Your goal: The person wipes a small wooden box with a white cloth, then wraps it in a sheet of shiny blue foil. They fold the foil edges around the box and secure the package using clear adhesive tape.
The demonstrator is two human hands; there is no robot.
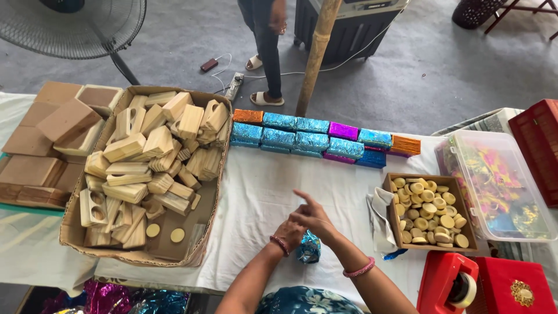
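My left hand and my right hand meet over the white cloth near the table's front edge. Between and just below them is a small block wrapped in shiny blue foil; my left hand grips it, and my right hand rests on its top with the index finger pointing up and left. Both wrists wear pink bangles. A row of foil-wrapped blocks, blue, orange and purple, lies stacked along the far edge of the cloth.
A cardboard box of cut wooden pieces sits left, brown wooden blocks beyond it. Right: a box of round wooden discs, a clear tub of coloured foil, a red tape dispenser. A person stands past the table.
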